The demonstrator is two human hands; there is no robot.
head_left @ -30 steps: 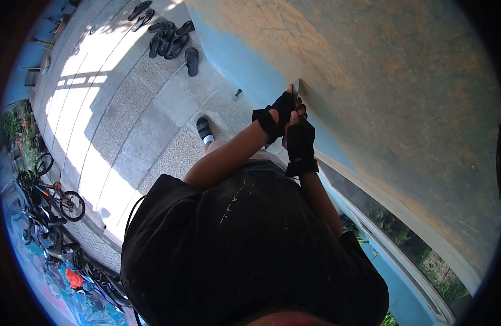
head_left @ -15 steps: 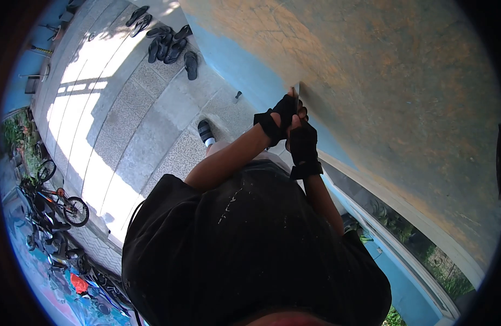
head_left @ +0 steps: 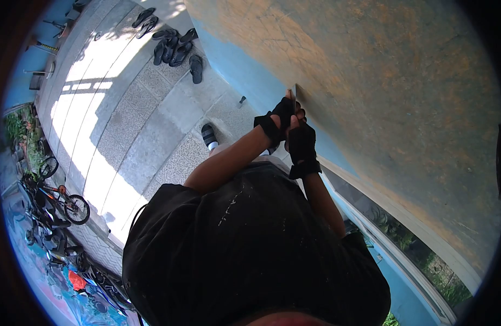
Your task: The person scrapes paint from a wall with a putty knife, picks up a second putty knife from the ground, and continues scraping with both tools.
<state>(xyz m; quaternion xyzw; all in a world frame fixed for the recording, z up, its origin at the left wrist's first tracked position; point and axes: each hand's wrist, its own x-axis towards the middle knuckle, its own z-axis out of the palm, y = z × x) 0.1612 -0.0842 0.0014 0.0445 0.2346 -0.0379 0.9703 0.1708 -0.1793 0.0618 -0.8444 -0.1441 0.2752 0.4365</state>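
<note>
Watching down the head feed. Blade (head_left: 295,98): thin, grey, seen nearly edge-on, standing out in front of the wall (head_left: 381,98). Its far edge sits at or just beside the patchy brown-grey surface; I can't make out true contact at this angle. The blue band (head_left: 245,68) runs along below.

Left hand (head_left: 283,112): closed on the blade, one fingertip reaching up along its near side. Right hand (head_left: 302,144): just below, close against the left, fingers curled, thumb up by the blade's lower end. Whether it clamps a handle I can't tell; the hands hide that part. Both wear black fingerless gloves, so bare tips do the feeling.

My guess on handling: light, stiff, perhaps a bit springy if the metal look is right; not fragile. Smooth faces may slip under dusty fingertips, and the edges could nip. I'd take it by the flat faces near the lower end, fingertips off the far edge.

Around: sandal (head_left: 208,133) on the person's foot, slippers (head_left: 180,53) on the floor (head_left: 180,111) by the wall.
</note>
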